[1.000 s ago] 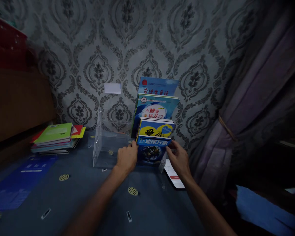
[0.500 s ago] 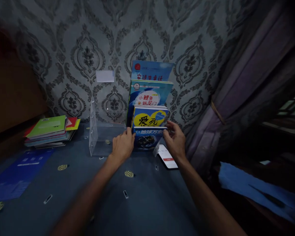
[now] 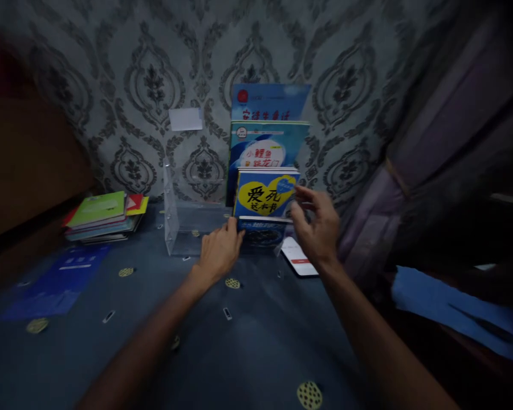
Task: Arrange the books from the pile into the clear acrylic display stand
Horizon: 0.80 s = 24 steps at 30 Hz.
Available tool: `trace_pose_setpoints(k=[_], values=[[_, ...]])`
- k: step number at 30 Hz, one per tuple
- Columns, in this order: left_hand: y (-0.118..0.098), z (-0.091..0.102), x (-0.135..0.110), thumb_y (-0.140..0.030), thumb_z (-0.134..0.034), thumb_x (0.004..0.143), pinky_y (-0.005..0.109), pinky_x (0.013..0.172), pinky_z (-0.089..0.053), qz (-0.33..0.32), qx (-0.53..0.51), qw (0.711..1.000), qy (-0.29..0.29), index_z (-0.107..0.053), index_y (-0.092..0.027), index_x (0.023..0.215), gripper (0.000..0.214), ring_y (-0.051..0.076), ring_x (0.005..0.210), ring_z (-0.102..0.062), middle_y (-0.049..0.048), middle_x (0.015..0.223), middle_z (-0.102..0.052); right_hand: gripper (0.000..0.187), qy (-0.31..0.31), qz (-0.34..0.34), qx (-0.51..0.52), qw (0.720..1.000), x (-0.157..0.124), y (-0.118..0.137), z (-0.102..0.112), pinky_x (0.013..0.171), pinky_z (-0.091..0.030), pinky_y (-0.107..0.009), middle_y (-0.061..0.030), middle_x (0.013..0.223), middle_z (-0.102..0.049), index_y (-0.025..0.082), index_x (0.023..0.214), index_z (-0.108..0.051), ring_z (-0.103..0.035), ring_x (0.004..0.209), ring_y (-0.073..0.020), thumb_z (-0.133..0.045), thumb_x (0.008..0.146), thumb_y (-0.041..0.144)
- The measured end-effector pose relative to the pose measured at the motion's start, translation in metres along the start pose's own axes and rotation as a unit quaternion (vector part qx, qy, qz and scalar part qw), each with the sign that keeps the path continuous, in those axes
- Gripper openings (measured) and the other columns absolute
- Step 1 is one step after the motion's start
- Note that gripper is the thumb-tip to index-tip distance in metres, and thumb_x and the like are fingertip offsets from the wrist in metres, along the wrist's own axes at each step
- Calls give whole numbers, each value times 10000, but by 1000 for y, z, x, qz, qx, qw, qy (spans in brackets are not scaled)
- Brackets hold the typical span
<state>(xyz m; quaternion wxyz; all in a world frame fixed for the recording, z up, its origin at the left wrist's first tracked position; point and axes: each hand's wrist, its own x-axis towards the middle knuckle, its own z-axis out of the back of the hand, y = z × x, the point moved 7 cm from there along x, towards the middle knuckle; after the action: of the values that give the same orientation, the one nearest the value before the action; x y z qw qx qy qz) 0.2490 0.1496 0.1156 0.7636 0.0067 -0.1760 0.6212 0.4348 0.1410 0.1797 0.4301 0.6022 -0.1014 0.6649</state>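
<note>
Wall: grey damask pattern, behind everything. Tabletop: dark blue-grey, printed with yellow spotted ovals, its far edge along the wall. Curtain: mauve, tied back, beyond the right edge. Brown box: rises past the far left corner

Clear stand: transparent, at the middle of the far edge, its left part see-through to the wallpaper, its right part carrying upright books in rising rows. Blue cloth: beyond the right edge, a dark slim object on it, too dim to name. Blue sheet: flat, near the left edge. Book pile: lying flat near the far left corner, lime-green cover on top

Books in stand, back to front: sky-blue book, turquoise book, yellow-heart book, dark-blue book lowest and nearest the near edge

Hands well apart, one each side of the front books. Left hand: curled, fingertips at the left edge of the dark-blue book; cannot tell if it pinches. Right hand: thumb and fingers bent at the right edge of the yellow-heart book; contact or grip cannot be told

Phone: lit screen, just right of the stand. White card: above the stand's left part; cannot tell what holds it
</note>
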Motion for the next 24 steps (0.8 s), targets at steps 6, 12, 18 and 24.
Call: trace_pose_setpoints(k=[6, 12, 18, 24], values=[[38, -2, -35, -392, -339, 1032, 329, 817, -516, -18, 21, 999, 30, -424, -200, 1263, 312, 242, 1057, -652, 96, 1170, -664, 323, 41, 65, -24, 997, -6, 39, -4, 866, -505, -502, -82, 1044, -677, 343, 1213, -637, -653, 985, -312, -452, 951, 382], [165, 14, -97, -356, -346, 1030, 306, 913, -476, 95, 141, 985, 40, -516, -223, 1185, 266, 210, 1144, -577, 79, 1207, -638, 384, 112, 129, 60, 983, -38, 74, -33, 723, -555, -477, -24, 951, -707, 513, 1302, -531, -693, 808, -283, -459, 947, 386], [314, 43, -151, -287, -361, 999, 451, 1022, -395, 282, 192, 940, 3, -501, -105, 1226, 323, 305, 1224, -511, 205, 1275, -573, 374, 195, 307, 176, 914, -101, 118, -76, 552, -561, -284, -15, 747, -718, 288, 1254, -613, -700, 642, -186, -545, 903, 175], [387, 47, -155, -397, -342, 995, 414, 1041, -397, 334, 164, 928, 11, -429, -122, 1362, 466, 286, 1285, -494, 189, 1416, -504, 327, 282, 317, 130, 896, -169, 115, -108, 668, -604, -255, -47, 884, -781, 244, 1166, -687, -753, 812, -185, -426, 976, 192]])
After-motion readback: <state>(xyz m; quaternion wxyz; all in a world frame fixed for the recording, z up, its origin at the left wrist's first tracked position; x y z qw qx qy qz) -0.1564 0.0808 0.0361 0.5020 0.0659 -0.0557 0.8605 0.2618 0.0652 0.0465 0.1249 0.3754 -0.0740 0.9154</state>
